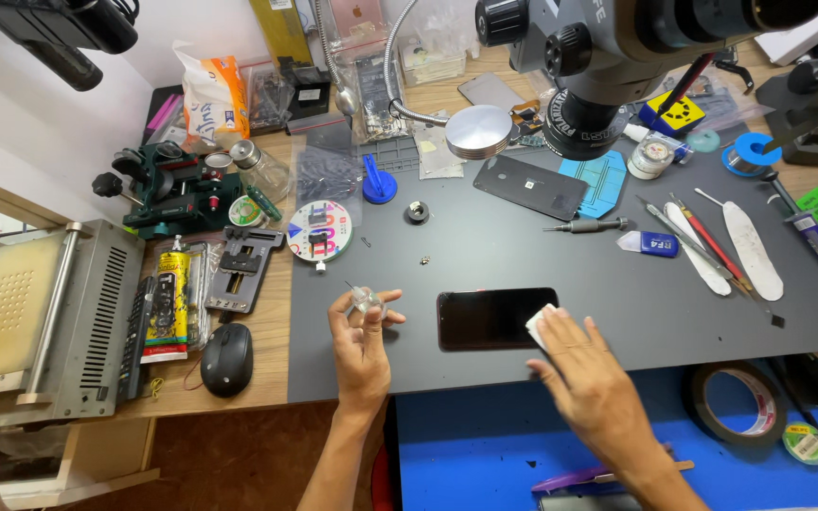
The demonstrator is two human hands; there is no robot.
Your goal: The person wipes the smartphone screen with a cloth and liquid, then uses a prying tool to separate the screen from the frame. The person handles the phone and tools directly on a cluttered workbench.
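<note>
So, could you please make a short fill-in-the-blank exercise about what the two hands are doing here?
1. The right hand presses a white ___ on the black phone.
2. The left hand holds a small clear ___.
3. The phone lies on a dark grey ___.
4. The computer mouse is ___ in colour.

Missing words: cloth; bottle; mat; black

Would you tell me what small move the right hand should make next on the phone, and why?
Probably sweep the white wipe leftwards across the dark phone: the right hand presses it only at the right end, while the left hand holds a small clear bottle aside.
</note>
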